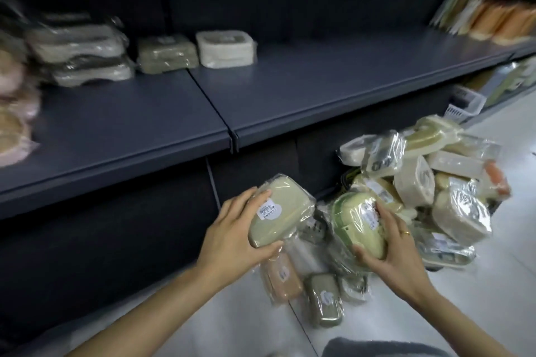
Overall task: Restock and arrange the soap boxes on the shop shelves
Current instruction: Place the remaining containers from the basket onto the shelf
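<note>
My left hand (232, 236) grips a pale green soap box (285, 207) wrapped in clear plastic, with a barcode sticker on top, held below the shelf edge. My right hand (390, 249) grips a green-and-cream wrapped soap box (352, 222) at the near side of a heap of wrapped soap boxes (435, 180) on the floor. The dark grey shelf (319, 87) above carries an olive soap box (165, 52), a white soap box (224, 48) and a stack of wrapped boxes (84, 51) at its back left.
Loose on the floor near me lie a peach box (282, 278) and an olive box (324, 300). A white basket (464, 103) stands under the shelf at right. Orange and cream packages (493, 19) fill the shelf's far right end. Pinkish goods (14, 113) blur at left.
</note>
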